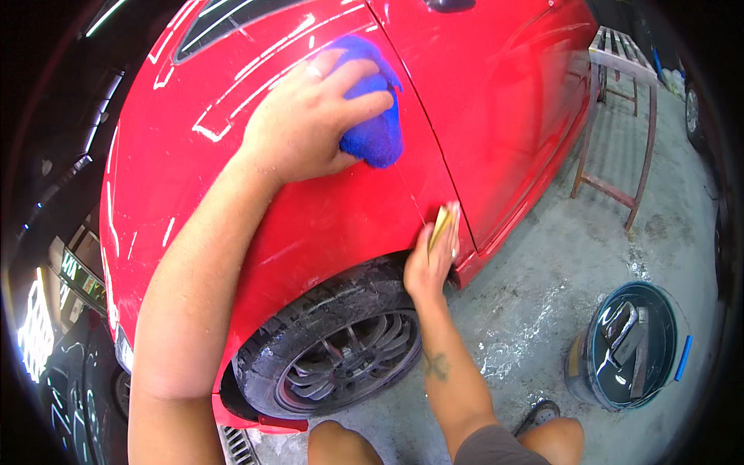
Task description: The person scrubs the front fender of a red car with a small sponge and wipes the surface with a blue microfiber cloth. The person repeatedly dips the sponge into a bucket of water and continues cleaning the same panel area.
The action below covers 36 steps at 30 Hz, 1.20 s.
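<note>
Blue, soft-looking cloth lies bunched beneath the left hand, against the red car body above the wheel. I read that grip as clasping: the fingers curl over the cloth's left and upper part, and its folds bulge past them to the right and below, near the door seam. Lower down, just beside the top right of the wheel, I see the right hand grasping a thin yellowish piece. That piece stands edge-on between thumb and fingers, reaching up toward the fingertips; I cannot tell from this angle whether it touches the paint. Well apart on the right, my view takes in a dark bucket on the floor, with long greyish pieces in it, and a bench beyond.
</note>
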Each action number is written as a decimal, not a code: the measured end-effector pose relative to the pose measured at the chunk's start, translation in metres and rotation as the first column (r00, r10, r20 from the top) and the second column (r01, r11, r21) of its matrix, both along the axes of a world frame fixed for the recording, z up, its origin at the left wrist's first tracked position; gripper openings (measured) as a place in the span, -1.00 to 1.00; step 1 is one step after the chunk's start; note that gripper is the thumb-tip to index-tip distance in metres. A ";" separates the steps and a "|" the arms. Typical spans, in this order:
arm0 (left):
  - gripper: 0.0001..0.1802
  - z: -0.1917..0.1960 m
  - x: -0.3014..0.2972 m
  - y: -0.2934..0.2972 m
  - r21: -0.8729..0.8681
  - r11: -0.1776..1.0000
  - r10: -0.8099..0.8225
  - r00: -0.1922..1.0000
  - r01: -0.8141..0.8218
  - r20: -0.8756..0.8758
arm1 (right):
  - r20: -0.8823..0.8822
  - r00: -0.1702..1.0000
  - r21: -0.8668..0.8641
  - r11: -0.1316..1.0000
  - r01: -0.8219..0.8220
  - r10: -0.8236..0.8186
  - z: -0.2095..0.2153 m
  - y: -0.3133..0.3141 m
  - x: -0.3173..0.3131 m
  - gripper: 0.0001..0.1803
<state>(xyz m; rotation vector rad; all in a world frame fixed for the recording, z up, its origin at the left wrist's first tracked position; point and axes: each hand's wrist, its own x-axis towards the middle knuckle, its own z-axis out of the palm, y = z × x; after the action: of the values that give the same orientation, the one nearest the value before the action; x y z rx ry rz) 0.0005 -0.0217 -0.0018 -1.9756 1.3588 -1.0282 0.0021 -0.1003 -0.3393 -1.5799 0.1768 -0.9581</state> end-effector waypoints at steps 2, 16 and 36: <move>-0.12 0.005 -0.004 0.008 0.015 0.999 0.041 0.999 -0.041 -0.015 | 0.109 0.994 -0.064 0.998 -0.016 0.023 0.052 -0.001 0.014 -0.26; -0.13 0.007 -0.006 0.022 0.004 0.999 0.053 0.998 -0.053 0.043 | 0.088 0.990 -0.202 0.975 -0.091 0.110 0.070 -0.005 0.006 -0.28; -0.13 0.010 -0.005 0.019 0.021 0.999 0.042 0.998 -0.043 0.053 | 0.048 0.996 -0.185 0.981 -0.066 0.076 0.061 0.016 -0.004 -0.19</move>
<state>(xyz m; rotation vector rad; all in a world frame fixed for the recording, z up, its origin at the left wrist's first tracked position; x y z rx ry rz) -0.0045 -0.0027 0.0086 -1.9393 1.2897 -1.0341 -0.0022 -0.0844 -0.2785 -1.7145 -0.0066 -0.9826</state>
